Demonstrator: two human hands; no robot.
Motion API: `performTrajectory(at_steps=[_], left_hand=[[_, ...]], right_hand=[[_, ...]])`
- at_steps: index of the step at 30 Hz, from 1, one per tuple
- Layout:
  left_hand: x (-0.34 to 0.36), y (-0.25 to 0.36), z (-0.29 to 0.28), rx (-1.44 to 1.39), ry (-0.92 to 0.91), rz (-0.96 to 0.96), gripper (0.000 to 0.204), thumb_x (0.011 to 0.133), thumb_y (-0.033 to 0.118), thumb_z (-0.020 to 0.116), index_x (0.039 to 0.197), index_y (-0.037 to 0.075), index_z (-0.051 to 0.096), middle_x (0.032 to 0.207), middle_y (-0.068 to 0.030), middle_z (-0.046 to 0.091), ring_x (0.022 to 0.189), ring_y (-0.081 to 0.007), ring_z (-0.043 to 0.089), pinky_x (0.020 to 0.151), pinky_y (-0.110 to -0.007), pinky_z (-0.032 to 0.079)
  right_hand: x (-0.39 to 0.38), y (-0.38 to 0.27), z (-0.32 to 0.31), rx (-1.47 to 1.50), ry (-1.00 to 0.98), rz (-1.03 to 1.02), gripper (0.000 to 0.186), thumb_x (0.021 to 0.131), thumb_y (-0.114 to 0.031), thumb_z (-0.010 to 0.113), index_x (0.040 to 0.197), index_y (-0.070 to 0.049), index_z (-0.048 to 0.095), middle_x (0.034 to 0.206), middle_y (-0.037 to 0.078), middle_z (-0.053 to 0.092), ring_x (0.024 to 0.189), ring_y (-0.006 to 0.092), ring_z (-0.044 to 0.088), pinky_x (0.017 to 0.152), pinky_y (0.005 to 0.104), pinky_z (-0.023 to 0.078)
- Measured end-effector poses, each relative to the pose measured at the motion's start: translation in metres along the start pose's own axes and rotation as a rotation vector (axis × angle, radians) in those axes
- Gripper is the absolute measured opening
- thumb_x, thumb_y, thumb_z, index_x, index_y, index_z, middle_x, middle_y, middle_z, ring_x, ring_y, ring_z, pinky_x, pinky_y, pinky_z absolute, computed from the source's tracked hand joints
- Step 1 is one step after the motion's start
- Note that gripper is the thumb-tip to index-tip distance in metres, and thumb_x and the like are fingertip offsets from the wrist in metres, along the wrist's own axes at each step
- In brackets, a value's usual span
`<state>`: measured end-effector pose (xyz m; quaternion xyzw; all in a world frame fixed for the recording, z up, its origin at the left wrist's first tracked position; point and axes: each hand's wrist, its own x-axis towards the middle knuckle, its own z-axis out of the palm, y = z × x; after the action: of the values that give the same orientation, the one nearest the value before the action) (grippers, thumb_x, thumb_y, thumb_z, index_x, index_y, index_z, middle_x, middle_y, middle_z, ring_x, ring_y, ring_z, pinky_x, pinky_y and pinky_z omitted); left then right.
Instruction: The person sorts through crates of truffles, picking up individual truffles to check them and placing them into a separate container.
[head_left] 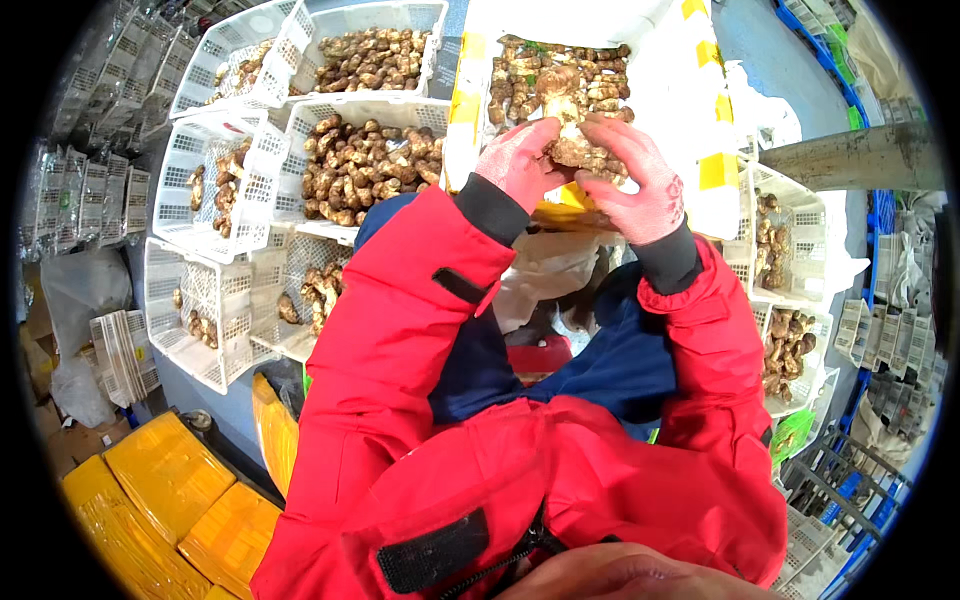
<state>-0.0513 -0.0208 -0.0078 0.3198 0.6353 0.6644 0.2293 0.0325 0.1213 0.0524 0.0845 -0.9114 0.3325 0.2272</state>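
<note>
At the near end of a white foam box (690, 110) with yellow tape, my two pink-gloved hands meet over pale brown mushrooms. My left hand (518, 160) is closed, its fingertips against a large mushroom (562, 100) with a brown cap and a whitish stem. From the other side my right hand (638, 182) curls its fingers round the lower part of the same clump. Whether this is one mushroom or several pressed together, I cannot tell. Beyond the hands, rows of mushrooms (515, 75) lie packed in the box.
On the left stand white plastic baskets (285, 175) holding mushrooms. More mushroom baskets (800, 235) line the right side, near a grey pole (850, 160). Yellow-taped boxes (170, 470) sit at the lower left. Stacked empty baskets (120, 350) stand farther left.
</note>
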Motion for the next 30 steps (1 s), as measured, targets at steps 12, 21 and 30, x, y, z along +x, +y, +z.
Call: performTrajectory(at_steps=[12, 21, 30], left_hand=[[-0.008, 0.016, 0.026, 0.067, 0.491, 0.056, 0.038, 0.071, 0.016, 0.063, 0.101, -0.002, 0.048, 0.091, -0.011, 0.055, 0.082, -0.0196, 0.054, 0.07, -0.028, 0.044], [-0.005, 0.016, 0.035, 0.037, 0.353, 0.139, 0.046, 0.068, 0.01, 0.067, 0.108, -0.001, 0.048, 0.098, -0.0123, 0.054, 0.091, -0.0188, 0.054, 0.081, -0.028, 0.042], [-0.005, 0.019, 0.032, -0.181, 0.25, 0.047, 0.051, 0.07, 0.007, 0.064, 0.114, -0.003, 0.04, 0.102, -0.0109, 0.053, 0.092, -0.0154, 0.053, 0.079, -0.026, 0.043]], right_hand=[[0.002, 0.005, 0.029, 1.372, 0.001, 0.642, 0.043, 0.076, -0.001, 0.055, 0.116, -0.001, 0.04, 0.092, 0.002, 0.053, 0.082, 0.0099, 0.051, 0.071, 0.0208, 0.04], [-0.006, 0.04, 0.03, 1.413, 0.197, 0.577, 0.03, 0.076, 0.003, 0.053, 0.105, 0.0, 0.05, 0.096, 0.004, 0.056, 0.087, 0.0124, 0.052, 0.077, 0.0231, 0.039], [0.007, 0.017, 0.03, 1.172, 0.092, 0.485, 0.04, 0.074, -0.007, 0.058, 0.111, -0.001, 0.045, 0.098, 0.005, 0.054, 0.089, 0.0118, 0.05, 0.078, 0.025, 0.04]])
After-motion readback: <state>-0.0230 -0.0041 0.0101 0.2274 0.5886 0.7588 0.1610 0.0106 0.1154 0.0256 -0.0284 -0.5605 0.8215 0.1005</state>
